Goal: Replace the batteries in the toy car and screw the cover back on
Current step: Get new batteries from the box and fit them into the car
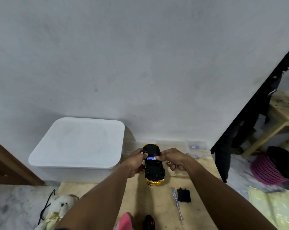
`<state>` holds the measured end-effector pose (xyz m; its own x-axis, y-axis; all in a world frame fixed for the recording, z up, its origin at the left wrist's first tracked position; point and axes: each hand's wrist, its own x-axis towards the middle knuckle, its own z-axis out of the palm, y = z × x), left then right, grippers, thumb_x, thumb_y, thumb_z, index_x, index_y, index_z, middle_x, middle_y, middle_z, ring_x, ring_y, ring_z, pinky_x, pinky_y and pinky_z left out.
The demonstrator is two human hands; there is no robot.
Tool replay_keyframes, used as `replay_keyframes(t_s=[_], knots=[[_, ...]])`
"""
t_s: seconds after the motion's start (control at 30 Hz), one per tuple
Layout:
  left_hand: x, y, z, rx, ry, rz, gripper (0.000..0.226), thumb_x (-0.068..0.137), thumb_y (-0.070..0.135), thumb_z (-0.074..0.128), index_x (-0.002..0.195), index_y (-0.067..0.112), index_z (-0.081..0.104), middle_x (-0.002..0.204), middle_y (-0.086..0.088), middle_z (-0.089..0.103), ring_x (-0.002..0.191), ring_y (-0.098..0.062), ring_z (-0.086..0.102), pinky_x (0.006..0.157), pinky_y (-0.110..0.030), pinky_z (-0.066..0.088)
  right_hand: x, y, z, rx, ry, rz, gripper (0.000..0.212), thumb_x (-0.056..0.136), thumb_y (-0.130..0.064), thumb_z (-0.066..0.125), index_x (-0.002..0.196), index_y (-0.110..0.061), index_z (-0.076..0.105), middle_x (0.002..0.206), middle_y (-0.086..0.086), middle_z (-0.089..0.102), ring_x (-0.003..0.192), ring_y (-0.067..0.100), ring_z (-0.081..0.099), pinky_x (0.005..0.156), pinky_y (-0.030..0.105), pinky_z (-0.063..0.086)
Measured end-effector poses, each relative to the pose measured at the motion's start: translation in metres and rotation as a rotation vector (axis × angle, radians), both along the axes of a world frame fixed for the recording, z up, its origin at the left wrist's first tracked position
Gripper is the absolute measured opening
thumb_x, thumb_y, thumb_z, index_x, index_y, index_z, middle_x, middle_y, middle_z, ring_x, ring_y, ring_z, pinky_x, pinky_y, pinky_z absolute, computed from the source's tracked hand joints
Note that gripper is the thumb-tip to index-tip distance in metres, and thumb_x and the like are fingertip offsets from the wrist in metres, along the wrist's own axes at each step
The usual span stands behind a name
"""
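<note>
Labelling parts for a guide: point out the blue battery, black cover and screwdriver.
Blue cylindrical battery (151, 158), head view, barrel middle.
Black flat plastic cover (184, 196), head view, centre.
Clear-handled screwdriver (175, 197), head view, handle.

bare forearms (99, 193), left hand (135, 161), right hand (172, 159)

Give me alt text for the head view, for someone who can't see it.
An upside-down gold toy car is held over a wooden table: the left hand grips its side while the right hand holds a blue battery at the open underside compartment. The black cover and a screwdriver lie on the table nearby.
</note>
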<state>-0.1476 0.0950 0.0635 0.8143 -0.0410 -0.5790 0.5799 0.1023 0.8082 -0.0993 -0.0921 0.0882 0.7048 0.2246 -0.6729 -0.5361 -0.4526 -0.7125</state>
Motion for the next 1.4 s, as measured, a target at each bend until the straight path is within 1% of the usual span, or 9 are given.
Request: replay_keyframes(t_s=[0.17, 0.3, 0.5, 0.6, 0.73, 0.97, 1.13, 1.3, 1.4], knots=[[0.002, 0.002, 0.002, -0.018, 0.018, 0.006, 0.022, 0.102, 0.016, 0.047, 0.123, 0.019, 0.053, 0.107, -0.013, 0.063, 0.067, -0.028, 0.061, 0.069, -0.045, 0.059, 0.004, -0.002, 0.008, -0.025, -0.071, -0.008, 0.025, 0.083, -0.023, 0.079, 0.103, -0.01, 0.071, 0.085, 0.004, 0.064, 0.046, 0.01, 0.034, 0.041, 0.019, 0.024], [0.003, -0.002, 0.006, -0.037, 0.027, 0.023, 0.02, 0.104, 0.016, 0.045, 0.123, 0.013, 0.05, 0.108, -0.014, 0.062, 0.063, -0.027, 0.059, 0.052, -0.034, 0.054, 0.007, -0.003, 0.006, -0.032, -0.128, -0.287, 0.039, 0.092, -0.042, 0.066, 0.083, -0.005, 0.059, 0.065, 0.006, 0.05, 0.039, 0.013, 0.03, 0.042, 0.02, 0.023], [0.004, -0.008, 0.004, 0.024, 0.026, 0.008, 0.023, 0.104, 0.017, 0.045, 0.126, 0.013, 0.045, 0.118, -0.021, 0.061, 0.073, -0.036, 0.068, 0.057, -0.044, 0.06, 0.003, -0.01, 0.016, 0.266, 0.111, -0.334, 0.014, 0.085, -0.007, 0.04, 0.076, -0.015, 0.034, 0.058, 0.006, 0.042, 0.045, 0.014, 0.03, 0.038, 0.02, 0.025], [0.006, -0.009, 0.002, 0.061, 0.041, 0.018, 0.023, 0.103, 0.018, 0.045, 0.125, 0.013, 0.044, 0.116, -0.02, 0.062, 0.091, -0.047, 0.069, 0.072, -0.056, 0.06, 0.0, -0.008, 0.024, 0.247, 0.064, -0.231, 0.019, 0.082, 0.007, 0.036, 0.079, -0.01, 0.042, 0.073, 0.009, 0.045, 0.051, 0.015, 0.04, 0.038, 0.021, 0.029], [0.005, -0.01, 0.003, 0.075, 0.057, 0.014, 0.025, 0.102, 0.02, 0.046, 0.126, 0.013, 0.045, 0.113, -0.019, 0.062, 0.096, -0.048, 0.069, 0.075, -0.061, 0.058, -0.001, -0.004, 0.024, 0.015, -0.114, -0.001, 0.025, 0.082, 0.011, 0.053, 0.097, -0.005, 0.067, 0.091, 0.014, 0.06, 0.065, 0.017, 0.051, 0.043, 0.022, 0.031], [0.004, -0.011, 0.005, 0.086, 0.055, -0.003, 0.026, 0.102, 0.021, 0.049, 0.126, 0.011, 0.046, 0.113, -0.018, 0.061, 0.078, -0.042, 0.07, 0.074, -0.057, 0.06, -0.009, 0.011, 0.025, -0.254, -0.542, 0.236, 0.037, 0.065, -0.005, 0.086, 0.092, -0.017, 0.064, 0.073, 0.001, 0.065, 0.064, 0.013, 0.06, 0.057, 0.025, 0.046], [0.004, -0.007, 0.002, 0.087, 0.036, -0.026, 0.028, 0.102, 0.022, 0.047, 0.125, 0.007, 0.048, 0.112, -0.019, 0.062, 0.069, -0.038, 0.068, 0.074, -0.056, 0.06, -0.017, 0.022, 0.02, -0.463, -0.764, 0.496, 0.025, 0.076, -0.017, 0.076, 0.09, -0.03, 0.06, 0.09, -0.002, 0.068, 0.078, 0.019, 0.062, 0.056, 0.027, 0.042], [0.002, 0.0, 0.003, 0.086, 0.026, -0.024, 0.027, 0.102, 0.025, 0.048, 0.125, 0.01, 0.05, 0.108, -0.017, 0.063, 0.062, -0.033, 0.069, 0.072, -0.05, 0.062, -0.02, 0.021, 0.014, -0.562, -0.982, 0.635, 0.029, 0.09, -0.027, 0.066, 0.117, -0.036, 0.066, 0.111, -0.005, 0.066, 0.101, 0.017, 0.058, 0.075, 0.029, 0.043], [0.002, 0.003, 0.003, 0.073, 0.027, -0.026, 0.029, 0.099, 0.023, 0.052, 0.125, 0.011, 0.052, 0.115, -0.02, 0.063, 0.066, -0.035, 0.069, 0.072, -0.051, 0.062, -0.021, 0.021, 0.008, -0.535, -0.994, 0.697, 0.033, 0.096, -0.031, 0.059, 0.127, -0.04, 0.063, 0.114, -0.006, 0.062, 0.104, 0.014, 0.055, 0.075, 0.026, 0.037]])
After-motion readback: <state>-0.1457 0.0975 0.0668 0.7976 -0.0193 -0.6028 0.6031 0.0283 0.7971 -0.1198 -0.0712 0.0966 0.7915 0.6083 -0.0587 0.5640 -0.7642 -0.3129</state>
